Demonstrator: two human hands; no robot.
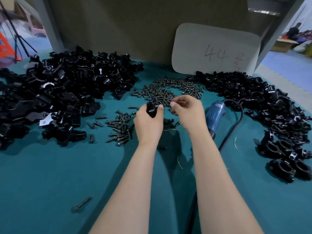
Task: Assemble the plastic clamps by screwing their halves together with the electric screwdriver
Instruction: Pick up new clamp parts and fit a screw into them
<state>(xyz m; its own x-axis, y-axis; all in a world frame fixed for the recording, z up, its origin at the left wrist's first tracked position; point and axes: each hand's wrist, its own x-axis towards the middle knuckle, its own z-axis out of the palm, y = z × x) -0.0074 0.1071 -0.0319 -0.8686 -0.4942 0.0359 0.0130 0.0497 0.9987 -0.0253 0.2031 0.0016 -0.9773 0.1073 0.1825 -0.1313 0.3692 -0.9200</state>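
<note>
**Clamp assembly at station 44.** A teal worktop fills the view, ringed by black plastic. The left heap of clamp halves, the larger one, sprawls across the far left. The right heap curves down the right side and ends near the edge in joined clamps with round openings. A grey card marked "44" leans against the back wall. In front of the card a broad scatter of screws lies at the centre between the heaps. A smaller cluster lies nearer and to the left.

Two bare forearms reach in from the bottom. The left hand grips a black clamp just over the near edge of the screws. Its fingers curl round the clamp's left side, the thumb presses the right side, and the piece stands up out of the fist. The clamp's long axis runs away from the person, and its free end points at the screws. The right hand hovers just beside it, apart from the clamp, with fingers curled and thumb tip meeting forefinger. Whether anything is pinched there cannot be told.

A blue screwdriver lies on the worktop just right of the right hand, partly hidden by the wrist. Its long axis runs near to far, with the grey nose toward the person. A black cable loops from its far end round to the right and back under the right forearm. A lone long bolt lies well apart at the near left, tilted, its head toward the person.
</note>
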